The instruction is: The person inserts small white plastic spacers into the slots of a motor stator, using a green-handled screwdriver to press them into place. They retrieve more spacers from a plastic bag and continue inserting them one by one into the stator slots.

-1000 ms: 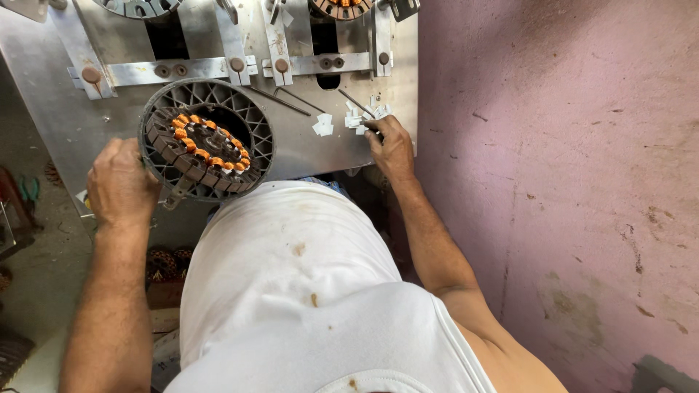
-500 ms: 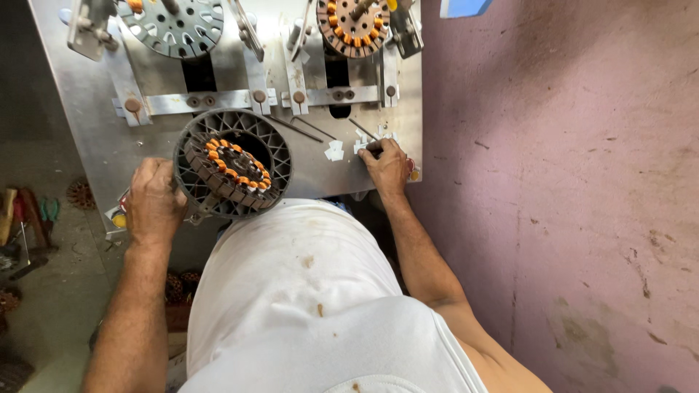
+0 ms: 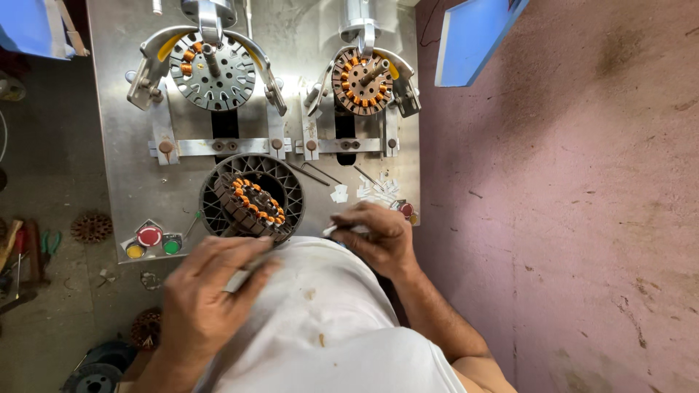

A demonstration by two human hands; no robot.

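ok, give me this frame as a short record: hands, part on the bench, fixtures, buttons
left hand: holds a thin pale strip, grip closed on it, near the stator
right hand: pinches a small white piece at the plate edge
stator: dark ring, orange coils, tilted on the plate
left fixture: grey core, few coils
right fixture: core fully coiled
buttons: red, yellow, green, plate's lower left

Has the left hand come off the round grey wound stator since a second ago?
Yes. The left hand has pulled back toward the body, off the stator on the metal plate, and holds a thin tool.
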